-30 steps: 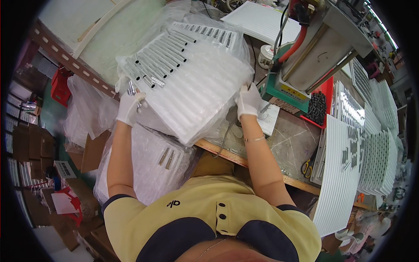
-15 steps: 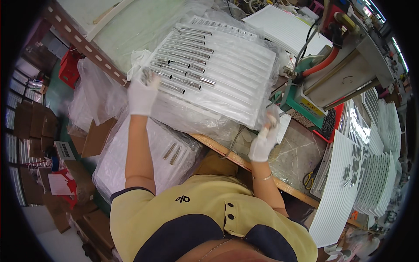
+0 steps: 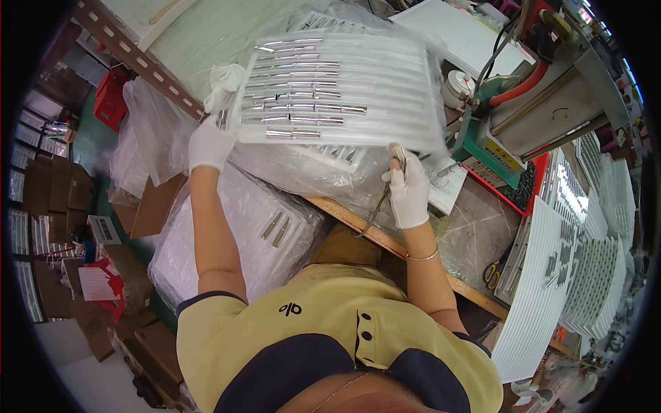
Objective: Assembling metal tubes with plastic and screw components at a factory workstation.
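Observation:
A white ribbed plastic tray lies tilted over the bench, with several shiny metal tubes in its left grooves. Its right side is smeared by motion. Below its near edge shows another tray with metal tubes. My left hand, in a white glove, is closed against the upper tray's near left corner; short shiny metal tubes show at its fingers. At the near right edge, my gloved right hand is closed with its fingertips at the tray; a greyish piece by the thumb is unclear.
A green-based press with an orange hose stands at the right, beside a red bin of dark parts. Yellow-handled scissors lie near the bench edge. Two metal pieces rest on a plastic-wrapped stack at the left.
The upper tray has turned and its near edge has moved away from me, baring tubes beneath. My right hand has moved left and up; my left hand has shifted slightly left.

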A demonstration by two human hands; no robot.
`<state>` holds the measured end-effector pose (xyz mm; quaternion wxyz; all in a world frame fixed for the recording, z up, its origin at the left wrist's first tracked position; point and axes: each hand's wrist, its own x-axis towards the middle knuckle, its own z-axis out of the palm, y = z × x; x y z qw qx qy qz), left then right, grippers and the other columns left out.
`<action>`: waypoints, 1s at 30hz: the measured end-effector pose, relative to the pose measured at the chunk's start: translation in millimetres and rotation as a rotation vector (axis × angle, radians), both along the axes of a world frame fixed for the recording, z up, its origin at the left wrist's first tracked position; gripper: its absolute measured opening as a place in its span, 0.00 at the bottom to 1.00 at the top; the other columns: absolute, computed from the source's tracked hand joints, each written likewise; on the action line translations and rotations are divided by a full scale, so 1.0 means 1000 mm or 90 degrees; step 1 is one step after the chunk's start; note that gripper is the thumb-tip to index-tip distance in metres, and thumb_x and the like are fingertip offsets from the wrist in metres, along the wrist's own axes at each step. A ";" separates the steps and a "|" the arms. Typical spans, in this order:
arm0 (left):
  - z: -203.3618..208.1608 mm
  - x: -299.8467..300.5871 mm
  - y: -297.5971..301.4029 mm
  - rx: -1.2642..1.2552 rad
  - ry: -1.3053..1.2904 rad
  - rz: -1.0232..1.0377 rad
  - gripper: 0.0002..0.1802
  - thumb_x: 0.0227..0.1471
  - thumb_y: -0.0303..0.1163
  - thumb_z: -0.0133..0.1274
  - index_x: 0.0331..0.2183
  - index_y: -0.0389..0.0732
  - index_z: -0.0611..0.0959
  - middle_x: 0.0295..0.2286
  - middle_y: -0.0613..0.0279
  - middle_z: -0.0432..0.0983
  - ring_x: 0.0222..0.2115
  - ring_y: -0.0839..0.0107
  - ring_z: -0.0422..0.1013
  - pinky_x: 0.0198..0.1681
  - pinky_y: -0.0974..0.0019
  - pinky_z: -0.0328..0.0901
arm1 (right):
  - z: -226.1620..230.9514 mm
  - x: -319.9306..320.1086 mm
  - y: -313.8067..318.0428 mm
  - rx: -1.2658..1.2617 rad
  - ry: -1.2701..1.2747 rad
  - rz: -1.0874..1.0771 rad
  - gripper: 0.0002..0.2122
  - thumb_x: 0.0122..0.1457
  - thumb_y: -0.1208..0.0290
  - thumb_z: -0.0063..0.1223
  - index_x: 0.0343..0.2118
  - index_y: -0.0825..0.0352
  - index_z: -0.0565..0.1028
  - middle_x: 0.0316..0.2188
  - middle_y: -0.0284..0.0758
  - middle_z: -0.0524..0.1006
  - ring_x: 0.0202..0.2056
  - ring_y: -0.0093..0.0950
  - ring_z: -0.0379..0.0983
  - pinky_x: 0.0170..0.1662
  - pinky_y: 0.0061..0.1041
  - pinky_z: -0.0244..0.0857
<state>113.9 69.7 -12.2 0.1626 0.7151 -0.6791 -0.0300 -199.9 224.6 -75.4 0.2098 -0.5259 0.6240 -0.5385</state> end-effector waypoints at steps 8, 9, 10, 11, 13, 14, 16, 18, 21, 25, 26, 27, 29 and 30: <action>-0.036 -0.023 0.079 0.078 0.576 -0.029 0.07 0.40 0.26 0.57 0.23 0.38 0.74 0.17 0.66 0.70 0.15 0.78 0.66 0.19 0.74 0.61 | 0.020 -0.023 -0.055 0.147 -0.086 0.011 0.18 0.61 0.66 0.43 0.52 0.69 0.67 0.37 0.33 0.75 0.24 0.18 0.72 0.27 0.17 0.65; -0.037 -0.030 0.088 0.088 0.574 -0.032 0.07 0.40 0.26 0.57 0.23 0.38 0.74 0.17 0.66 0.70 0.15 0.78 0.66 0.19 0.74 0.61 | 0.027 -0.020 -0.061 0.160 -0.119 0.025 0.19 0.60 0.65 0.43 0.52 0.68 0.66 0.36 0.33 0.75 0.23 0.18 0.72 0.27 0.17 0.65; -0.038 -0.037 0.095 0.111 0.601 -0.040 0.08 0.40 0.27 0.57 0.24 0.37 0.74 0.17 0.66 0.70 0.15 0.79 0.66 0.20 0.74 0.61 | 0.029 -0.017 -0.067 0.172 -0.153 0.037 0.19 0.60 0.64 0.43 0.52 0.67 0.66 0.34 0.33 0.75 0.22 0.18 0.72 0.27 0.17 0.65; -0.039 -0.047 0.099 0.133 0.630 -0.050 0.08 0.40 0.27 0.58 0.24 0.37 0.74 0.18 0.66 0.70 0.15 0.79 0.66 0.20 0.74 0.62 | 0.023 -0.019 -0.077 0.175 -0.155 0.026 0.19 0.60 0.64 0.43 0.52 0.67 0.66 0.34 0.33 0.75 0.22 0.18 0.72 0.27 0.17 0.65; -0.036 -0.071 0.107 0.134 0.650 -0.053 0.08 0.41 0.28 0.58 0.25 0.37 0.75 0.17 0.66 0.70 0.16 0.79 0.66 0.21 0.73 0.62 | 0.008 -0.020 -0.094 0.139 -0.130 0.094 0.19 0.60 0.65 0.45 0.53 0.65 0.66 0.33 0.32 0.75 0.23 0.19 0.72 0.26 0.16 0.64; -0.037 -0.079 0.109 0.130 0.669 -0.048 0.09 0.42 0.29 0.58 0.25 0.37 0.75 0.17 0.67 0.70 0.17 0.79 0.66 0.21 0.73 0.62 | 0.004 -0.015 -0.096 0.143 -0.130 0.085 0.19 0.60 0.65 0.45 0.53 0.65 0.66 0.33 0.32 0.75 0.23 0.19 0.72 0.26 0.16 0.64; -0.046 -0.087 0.107 0.124 0.615 -0.114 0.09 0.42 0.29 0.58 0.25 0.36 0.76 0.17 0.66 0.70 0.18 0.79 0.66 0.22 0.72 0.62 | 0.002 -0.008 -0.097 0.087 -0.117 0.087 0.17 0.58 0.69 0.47 0.50 0.65 0.68 0.29 0.32 0.74 0.26 0.21 0.71 0.28 0.19 0.65; -0.044 -0.090 0.103 0.117 0.562 -0.183 0.09 0.42 0.29 0.58 0.26 0.36 0.76 0.17 0.66 0.71 0.18 0.78 0.66 0.23 0.71 0.61 | 0.002 -0.011 -0.078 -0.048 0.092 0.008 0.16 0.57 0.71 0.47 0.49 0.65 0.69 0.27 0.33 0.73 0.27 0.23 0.71 0.30 0.21 0.66; -0.012 -0.090 0.093 0.032 0.336 -0.224 0.10 0.42 0.32 0.59 0.27 0.36 0.78 0.19 0.61 0.73 0.20 0.76 0.67 0.26 0.71 0.62 | 0.027 -0.017 -0.013 0.001 0.240 0.028 0.14 0.56 0.74 0.48 0.47 0.66 0.68 0.26 0.34 0.71 0.27 0.24 0.70 0.32 0.24 0.65; -0.007 -0.101 0.053 -0.068 0.336 -0.285 0.16 0.40 0.36 0.60 0.31 0.36 0.80 0.23 0.52 0.76 0.25 0.67 0.73 0.30 0.66 0.66 | 0.012 -0.054 0.069 0.207 0.046 0.146 0.13 0.56 0.75 0.48 0.45 0.65 0.67 0.27 0.36 0.72 0.28 0.24 0.69 0.33 0.25 0.65; -0.002 -0.106 0.046 -0.008 0.172 -0.275 0.18 0.39 0.38 0.60 0.32 0.36 0.80 0.25 0.49 0.77 0.27 0.61 0.74 0.32 0.63 0.66 | 0.003 -0.072 0.083 0.217 0.076 0.083 0.12 0.56 0.75 0.48 0.43 0.65 0.67 0.29 0.35 0.72 0.28 0.24 0.69 0.33 0.25 0.65; 0.003 -0.112 0.040 0.048 0.005 -0.266 0.20 0.38 0.39 0.60 0.33 0.36 0.80 0.27 0.46 0.77 0.29 0.55 0.74 0.34 0.60 0.66 | 0.001 -0.091 0.096 0.227 0.105 0.016 0.11 0.56 0.75 0.49 0.42 0.65 0.68 0.30 0.35 0.73 0.28 0.24 0.69 0.33 0.26 0.66; 0.001 -0.118 0.029 0.101 -0.021 -0.295 0.20 0.39 0.41 0.59 0.33 0.36 0.80 0.28 0.45 0.76 0.30 0.48 0.72 0.35 0.56 0.66 | 0.003 -0.129 0.113 0.232 0.071 -0.145 0.11 0.55 0.70 0.51 0.40 0.66 0.71 0.33 0.44 0.75 0.36 0.40 0.72 0.41 0.31 0.65; -0.002 -0.115 0.026 0.093 -0.008 -0.302 0.20 0.39 0.40 0.58 0.33 0.36 0.80 0.26 0.46 0.76 0.29 0.49 0.72 0.34 0.57 0.66 | 0.001 -0.150 0.119 0.239 0.167 -0.208 0.10 0.55 0.69 0.51 0.39 0.64 0.73 0.34 0.44 0.75 0.37 0.40 0.73 0.41 0.32 0.65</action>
